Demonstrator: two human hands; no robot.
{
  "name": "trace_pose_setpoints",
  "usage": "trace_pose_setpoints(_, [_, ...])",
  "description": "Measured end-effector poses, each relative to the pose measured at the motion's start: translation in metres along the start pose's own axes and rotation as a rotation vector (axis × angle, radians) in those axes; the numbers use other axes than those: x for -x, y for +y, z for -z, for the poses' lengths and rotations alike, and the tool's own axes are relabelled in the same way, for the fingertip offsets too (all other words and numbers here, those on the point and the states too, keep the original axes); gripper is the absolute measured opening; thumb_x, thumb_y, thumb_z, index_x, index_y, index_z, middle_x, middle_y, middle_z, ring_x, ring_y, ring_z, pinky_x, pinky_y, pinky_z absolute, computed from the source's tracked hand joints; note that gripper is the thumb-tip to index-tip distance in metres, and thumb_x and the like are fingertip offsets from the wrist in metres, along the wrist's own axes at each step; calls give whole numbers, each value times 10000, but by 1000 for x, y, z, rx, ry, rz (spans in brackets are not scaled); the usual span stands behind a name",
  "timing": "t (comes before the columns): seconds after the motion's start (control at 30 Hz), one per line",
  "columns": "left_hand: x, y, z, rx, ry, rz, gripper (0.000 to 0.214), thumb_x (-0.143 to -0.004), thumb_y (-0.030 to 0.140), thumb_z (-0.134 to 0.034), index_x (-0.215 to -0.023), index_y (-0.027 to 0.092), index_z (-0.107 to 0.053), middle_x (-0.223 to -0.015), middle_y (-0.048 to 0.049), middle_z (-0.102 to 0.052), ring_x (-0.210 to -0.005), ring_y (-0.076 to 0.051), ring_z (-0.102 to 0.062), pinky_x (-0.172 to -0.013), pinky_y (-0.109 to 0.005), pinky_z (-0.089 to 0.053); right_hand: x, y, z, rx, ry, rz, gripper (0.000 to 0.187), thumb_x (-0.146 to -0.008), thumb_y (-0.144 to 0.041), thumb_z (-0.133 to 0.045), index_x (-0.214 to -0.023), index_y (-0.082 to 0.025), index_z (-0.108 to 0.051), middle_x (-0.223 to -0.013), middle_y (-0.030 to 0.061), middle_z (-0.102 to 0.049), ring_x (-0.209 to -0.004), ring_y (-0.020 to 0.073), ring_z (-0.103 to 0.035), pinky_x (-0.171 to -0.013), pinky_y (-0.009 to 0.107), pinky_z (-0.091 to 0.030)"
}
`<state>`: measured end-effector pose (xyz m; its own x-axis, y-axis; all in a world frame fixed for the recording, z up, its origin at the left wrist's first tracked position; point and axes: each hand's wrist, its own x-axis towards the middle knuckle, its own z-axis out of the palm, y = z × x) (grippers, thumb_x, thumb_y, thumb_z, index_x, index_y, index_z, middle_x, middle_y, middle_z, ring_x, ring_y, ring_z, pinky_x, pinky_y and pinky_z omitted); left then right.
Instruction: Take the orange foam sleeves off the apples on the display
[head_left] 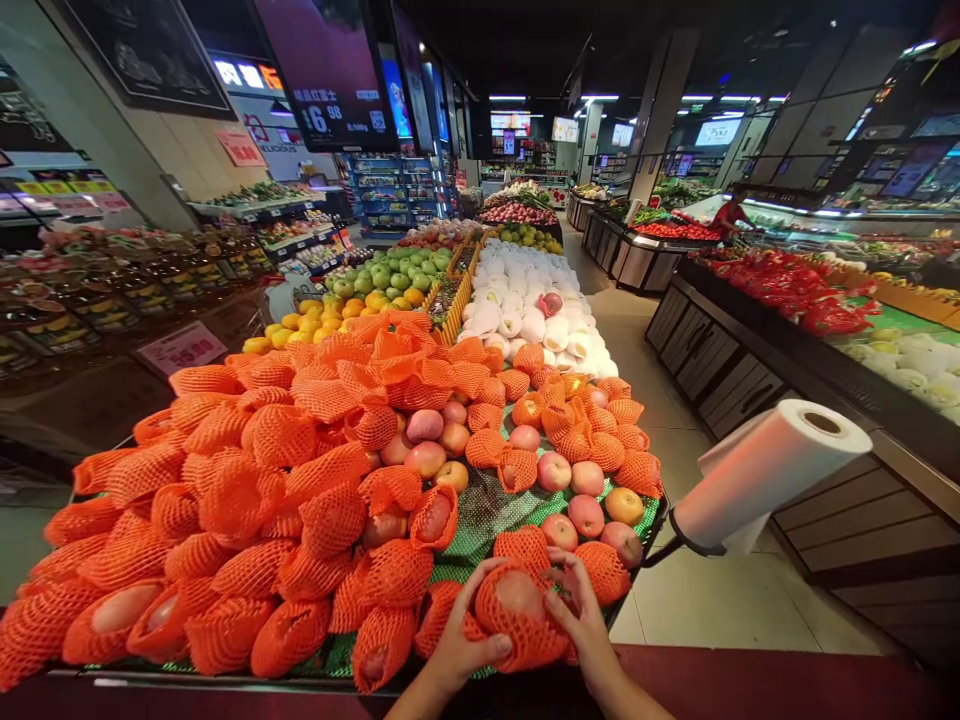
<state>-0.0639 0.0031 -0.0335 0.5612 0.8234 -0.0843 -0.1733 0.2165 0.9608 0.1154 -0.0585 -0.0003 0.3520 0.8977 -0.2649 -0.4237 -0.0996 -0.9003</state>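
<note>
An apple in an orange foam net (517,610) is held low over the front of the fruit display. My left hand (469,630) grips it from the left, thumb across the near side. From the right, my right hand (577,610) has its curled fingers against the net's edge. Part of the apple's pale pink skin shows through the net. Just beyond my hands lie another orange net (521,545) and bare pink apples (585,515). A netted apple (602,572) rests beside my right fingers.
Many orange-netted apples (277,450) are heaped to the left. White-netted fruit (525,280), oranges (300,320) and green fruit (390,270) lie farther back. A plastic bag roll (772,480) juts out at the right edge. Beyond the aisle, a person in red (729,215) stands near another stall.
</note>
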Motion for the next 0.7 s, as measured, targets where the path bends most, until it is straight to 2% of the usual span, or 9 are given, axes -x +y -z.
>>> trace_pose_setpoints(0.07, [2, 11, -3, -42, -50, -7, 1018, -525, 729, -835, -1353, 229, -518, -1419, -138, -505, -1347, -376, -467, -1175, -516, -356, 8, 5, -2, -134, -132, -165, 703, -573, -672, -851, -1120, -260, -695, -1182, 102, -705, -1040, 310, -674, -961, 461, -497])
trace_pose_setpoints(0.17, [2, 27, -6, -301, -125, -15, 961, -543, 733, -822, -1325, 240, -562, -1481, -136, -426, -1429, -396, -345, -1221, -549, -248, 16, 13, -1, -213, -308, -378, 769, -535, -723, -840, -1130, -249, -729, -1018, 119, -759, -940, 335, -714, -856, 471, -551])
trace_pose_setpoints(0.23, [0, 35, -6, -452, -130, -67, 928, -592, 722, -800, -1346, 251, -535, -1485, -129, -408, -1437, -377, -321, -1228, -545, -220, 15, 15, 1, -184, -356, -365, 759, -537, -688, -861, -1143, -250, -730, -1049, 122, -762, -953, 331, -716, -838, 440, -564])
trace_pose_setpoints(0.3, [-2, 41, -7, -513, -53, -180, 810, -695, 716, -721, -1315, 241, -506, -1397, -126, -464, -1355, -330, -410, -1175, -506, -313, 12, 16, 2, -173, -358, -306, 760, -561, -661, -866, -1179, -247, -712, -1139, 128, -745, -1009, 329, -706, -876, 431, -560])
trace_pose_setpoints(0.4, [-2, 44, -11, -643, 111, -354, 477, -831, 652, -599, -990, 210, -519, -1033, -67, -552, -1004, -226, -539, -904, -371, -467, 8, 20, 7, -174, -303, -259, 801, -595, -627, -870, -1269, -246, -662, -1333, 125, -657, -1215, 337, -624, -1029, 460, -487])
trace_pose_setpoints(0.47, [-2, 44, -15, -821, 146, -409, 401, -851, 580, -611, -811, 212, -457, -817, -12, -505, -792, -175, -492, -729, -306, -426, 8, 24, 11, -153, -266, -237, 780, -627, -585, -874, -1295, -253, -647, -1450, 105, -567, -1380, 316, -491, -1159, 447, -359])
trace_pose_setpoints(0.53, [-3, 45, -19, -1009, 150, -445, 347, -865, 466, -630, -744, 212, -427, -729, 9, -489, -707, -155, -458, -657, -282, -370, 9, 28, 16, -130, -255, -247, 745, -653, -563, -869, -1298, -265, -645, -1516, 91, -497, -1451, 307, -399, -1203, 441, -283])
trace_pose_setpoints(0.63, [-6, 48, -21, -1178, 174, -535, 226, -921, 259, -530, -723, 210, -433, -683, 12, -515, -663, -145, -473, -622, -269, -347, 10, 32, 19, -124, -245, -231, 757, -642, -560, -875, -1300, -272, -634, -1546, 87, -450, -1479, 315, -348, -1210, 445, -266])
trace_pose_setpoints(0.7, [-8, 50, -21, -1229, 189, -604, 225, -934, 180, -480, -715, 211, -438, -660, 16, -523, -645, -140, -485, -611, -259, -351, 8, 31, 18, -96, -222, -175, 771, -636, -525, -889, -1312, -280, -611, -1526, 79, -466, -1488, 305, -324, -1213, 440, -257])
